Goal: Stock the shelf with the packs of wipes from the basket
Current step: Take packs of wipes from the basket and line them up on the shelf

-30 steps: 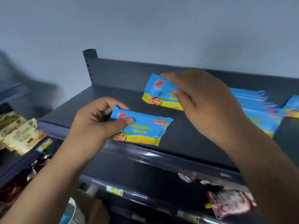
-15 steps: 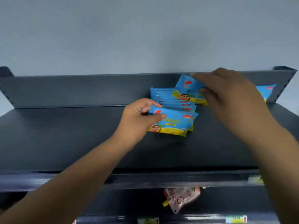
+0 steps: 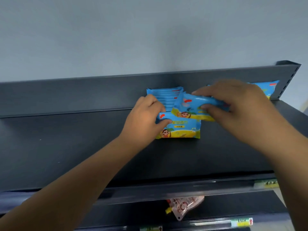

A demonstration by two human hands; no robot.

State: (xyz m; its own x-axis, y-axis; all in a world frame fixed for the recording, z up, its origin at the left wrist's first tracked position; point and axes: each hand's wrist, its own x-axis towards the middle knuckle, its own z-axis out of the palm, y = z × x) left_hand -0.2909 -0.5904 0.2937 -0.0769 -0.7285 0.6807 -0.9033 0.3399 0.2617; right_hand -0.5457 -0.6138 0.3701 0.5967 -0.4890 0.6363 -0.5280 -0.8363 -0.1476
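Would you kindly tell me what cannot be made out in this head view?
- Basket: outside the frame.
- Far-right packs: mostly hidden by the right hand.
- Back row of packs: partly covered by the left hand and the tilted pack; count unclear.
- Front pack: print too small.
- Shelf price labels: blurred.

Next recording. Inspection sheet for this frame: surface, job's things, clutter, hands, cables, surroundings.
Surface: dark metal shelf with a back panel behind it.
Job's things: row of packs standing at the back; front pack before the row, face toward the camera; second pack tilted above it; far-right pack partly hidden. Basket not in view.
Clutter: nothing seen.
Hands: left hand grips the front pack's left end; right hand pinches the second pack.
Cables: nothing seen.
Surroundings: grey wall; spouted pouch and price tag below the shelf.
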